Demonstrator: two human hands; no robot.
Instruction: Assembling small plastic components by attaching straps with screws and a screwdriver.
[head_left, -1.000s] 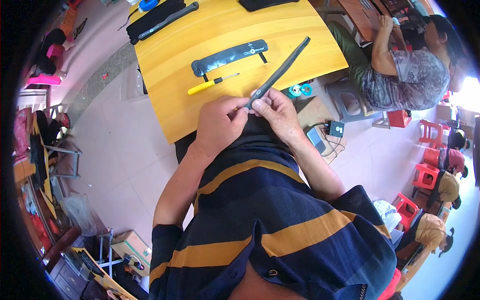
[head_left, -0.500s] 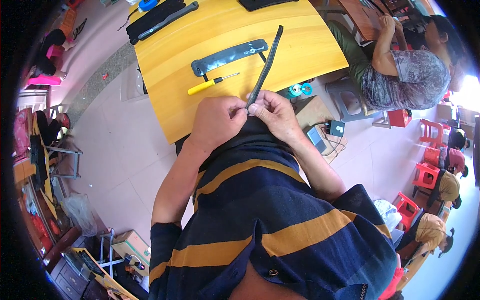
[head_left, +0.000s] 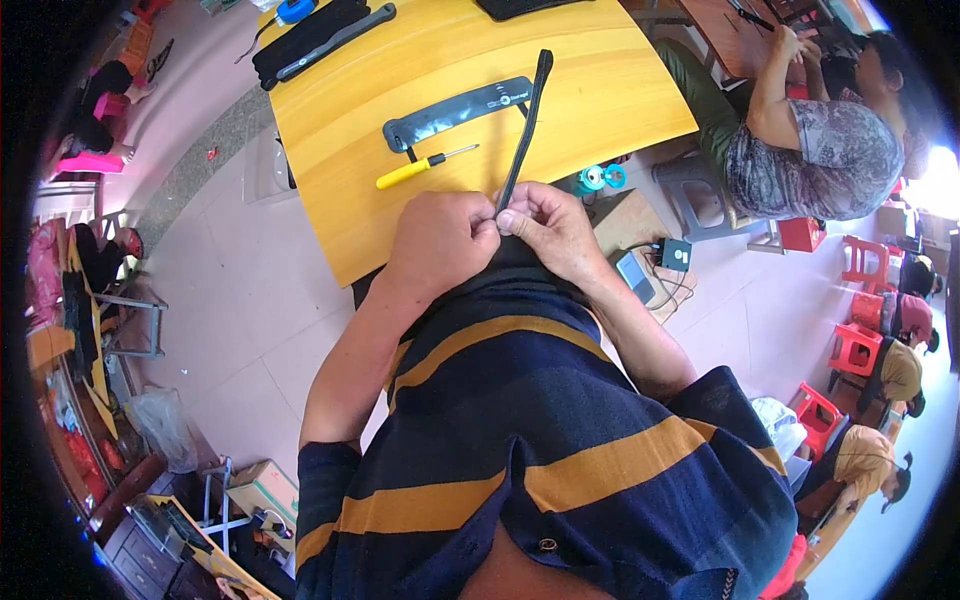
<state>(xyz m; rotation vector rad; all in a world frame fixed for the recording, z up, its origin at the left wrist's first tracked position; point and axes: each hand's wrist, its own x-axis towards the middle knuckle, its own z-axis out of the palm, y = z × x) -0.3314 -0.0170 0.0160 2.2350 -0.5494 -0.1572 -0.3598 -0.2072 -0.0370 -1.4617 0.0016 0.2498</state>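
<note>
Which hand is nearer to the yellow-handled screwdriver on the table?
Left. The left hand sits just below the screwdriver, apart from it. The right hand lies further right, beyond the black strip both hands pinch.

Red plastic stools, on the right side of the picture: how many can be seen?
4, possibly more hidden. One beside the seated person, one further right, one below it, one lower, near the striped shirt.

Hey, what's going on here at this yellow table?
A person pinches the near end of a long dark strip between the left hand and right hand, its far end over the yellow table. A yellow-handled screwdriver and a flat dark bar lie beside it. Another person sits at right.
</note>
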